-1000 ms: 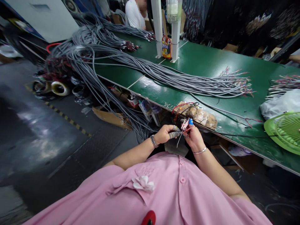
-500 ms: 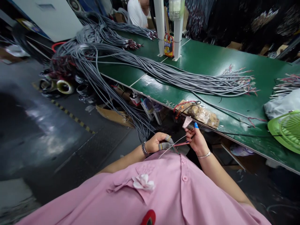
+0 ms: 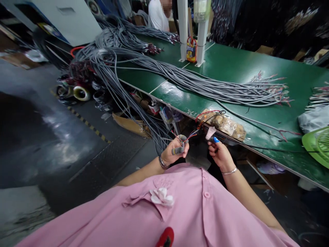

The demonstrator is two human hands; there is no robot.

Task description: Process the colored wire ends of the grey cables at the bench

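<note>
My left hand (image 3: 177,151), with grey covers on some fingers, is closed around the end of a grey cable. Thin coloured wires (image 3: 191,134), red and blue among them, fan out past its fingertips towards the bench edge. To its right, my right hand (image 3: 220,156) has its fingers curled in, with a blue cover on the thumb. Those fingers pinch at a dark piece beside a pale pink flap (image 3: 210,132); what they hold is largely hidden. Just beyond is a tape-wrapped block (image 3: 223,124) with red and black leads on the bench edge.
Long bundles of grey cable (image 3: 180,77) lie across the green bench (image 3: 231,61) and hang over its front. A green basket (image 3: 317,142) and a plastic bag (image 3: 313,116) are at the right. White posts (image 3: 183,31) rise from the bench. Another person (image 3: 155,15) is behind.
The coloured wires stretched between both hands before; now they spread from my left hand, which is tilted up nearer the bench. My right hand has come off the wires. The whole view has shifted slightly.
</note>
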